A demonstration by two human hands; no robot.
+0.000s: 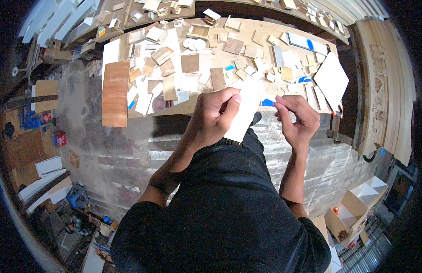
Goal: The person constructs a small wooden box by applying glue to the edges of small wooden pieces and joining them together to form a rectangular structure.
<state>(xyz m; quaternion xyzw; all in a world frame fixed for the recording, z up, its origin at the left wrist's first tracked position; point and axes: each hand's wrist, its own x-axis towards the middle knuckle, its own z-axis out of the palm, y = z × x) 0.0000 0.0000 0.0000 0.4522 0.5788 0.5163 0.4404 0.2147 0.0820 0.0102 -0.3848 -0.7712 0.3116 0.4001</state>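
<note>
I have the left hand (215, 113) gripping a white rectangular panel (245, 107) at the workbench's (186, 109) near edge — a handling step, I judge. The right hand (298, 117) curls, pinch contents unclear — next calls for steady support.

White light is washing over the pale wooden tabletop (251, 28) toward 12 o'clock and bleaching the narrow white rectangular board (244, 113) toward 2 o'clock, while shadow is darkening the grey concrete floor (106, 159) just off centre toward 9 o'clock and glare is streaking it toward 4 o'clock. Fisheye distortion is bowing the long pale wooden planks (396, 102) near 3 o'clock, black vignetting is swallowing the rim, and grain is speckling the dim area toward 8 o'clock.
</note>
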